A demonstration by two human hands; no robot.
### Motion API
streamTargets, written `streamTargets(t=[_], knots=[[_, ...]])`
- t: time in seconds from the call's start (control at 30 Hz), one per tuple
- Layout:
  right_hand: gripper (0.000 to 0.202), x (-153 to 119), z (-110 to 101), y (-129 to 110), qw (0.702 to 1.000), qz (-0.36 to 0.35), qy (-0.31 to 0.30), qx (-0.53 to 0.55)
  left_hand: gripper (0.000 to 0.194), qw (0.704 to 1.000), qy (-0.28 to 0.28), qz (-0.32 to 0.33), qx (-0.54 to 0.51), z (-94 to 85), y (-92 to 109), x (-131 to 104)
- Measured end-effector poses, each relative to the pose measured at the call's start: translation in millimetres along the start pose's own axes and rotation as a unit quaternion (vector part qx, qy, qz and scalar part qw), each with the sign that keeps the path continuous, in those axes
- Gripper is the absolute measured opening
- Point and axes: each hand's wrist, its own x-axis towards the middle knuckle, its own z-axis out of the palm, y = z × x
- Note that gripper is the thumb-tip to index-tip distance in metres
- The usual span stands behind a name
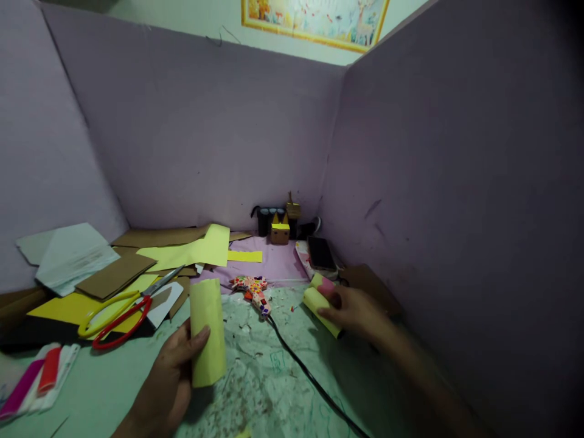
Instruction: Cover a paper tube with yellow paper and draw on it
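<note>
My left hand (171, 371) holds a pale yellow paper tube (208, 334) upright, thumb across its front. At the right, my right hand (353, 310) has its thumb and fingers curled at a second yellow paper roll (319, 307), which lies tilted on the table. A small pink piece (325, 286) shows behind that roll, partly hidden by the fingers. Between the hands lies a hot glue gun (255, 293) with a patterned cover, its black cord (303, 368) running toward me.
Red-and-yellow-handled scissors (121, 313) lie on paper and cardboard (116, 277) at the left. Nearer me are coloured rolls (49, 371). A phone (320, 253) and small cardboard figures (280, 233) stand toward the back. Lilac partition walls (219, 140) enclose the green table (255, 389).
</note>
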Motion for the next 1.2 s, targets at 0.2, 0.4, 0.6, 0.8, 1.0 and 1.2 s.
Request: streamTargets(t=[0.2, 0.4, 0.6, 0.8, 1.0, 1.2], knots=[[0.062, -21, 33, 8, 1.000, 0.020, -0.004, -0.011, 0.056, 0.999, 0.023, 0.014, -0.027, 5.0, 6, -4], [0.056, -17, 37, 21, 1.000, 0.010, 0.009, 0.024, 0.048, 0.995, 0.064, 0.001, -0.079, -2.8, 8, 6], [0.055, -18, 36, 19, 0.999, -0.004, 0.021, 0.038, 0.027, 0.990, 0.103, -0.013, -0.093, -2.2, 18, 6], [0.054, -18, 36, 20, 0.999, -0.005, 0.017, 0.036, 0.022, 0.989, 0.110, -0.020, -0.094, 0.9, 19, 1], [0.053, -17, 39, 22, 0.999, -0.001, 0.024, 0.028, 0.023, 0.989, 0.110, -0.013, -0.097, -0.4, 18, 1], [0.051, -17, 40, 23, 0.999, -0.001, 0.027, 0.030, 0.022, 0.993, 0.087, -0.021, -0.077, -4.1, 14, 5]])
